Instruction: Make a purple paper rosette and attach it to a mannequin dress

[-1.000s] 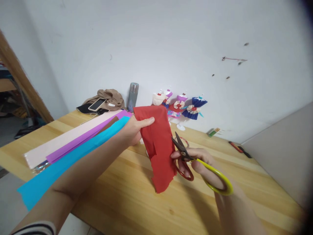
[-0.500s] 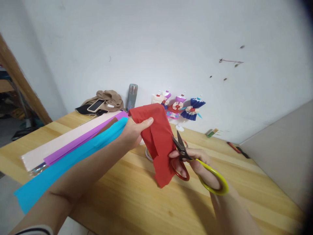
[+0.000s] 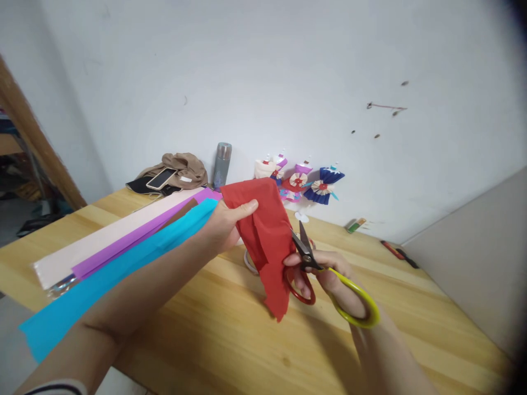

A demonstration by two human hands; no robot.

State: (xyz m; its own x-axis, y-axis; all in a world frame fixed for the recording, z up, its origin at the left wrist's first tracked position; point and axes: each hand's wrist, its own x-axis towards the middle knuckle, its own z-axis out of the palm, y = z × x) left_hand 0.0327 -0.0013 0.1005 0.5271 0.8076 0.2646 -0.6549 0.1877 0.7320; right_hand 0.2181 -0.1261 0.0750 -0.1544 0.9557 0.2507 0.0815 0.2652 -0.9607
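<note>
A folded sheet of red crepe paper (image 3: 263, 219) is pinched in my left hand (image 3: 230, 219), thumb on top, and its ragged lower end hangs above the table. My right hand (image 3: 329, 274) holds scissors (image 3: 307, 258) with one yellow and one red handle loop. The blades stand apart and point up and away from me. One blade lies at the right edge of the red paper; whether the paper is between the blades I cannot tell. Behind the paper, a white roll of tape (image 3: 250, 262) is partly hidden.
Blue crepe paper (image 3: 119, 263), purple paper (image 3: 107, 255) and a pale pink sheet (image 3: 111, 233) lie at the left. Further back are a phone (image 3: 162, 179) on brown cloth (image 3: 187, 167), a grey flask (image 3: 222, 164) and several small paper dresses (image 3: 324, 186) by the wall.
The hanging end of the red paper has swung slightly to the right and down. The scissors have shifted a little to the left, blades still apart. My left hand keeps its pinch.
</note>
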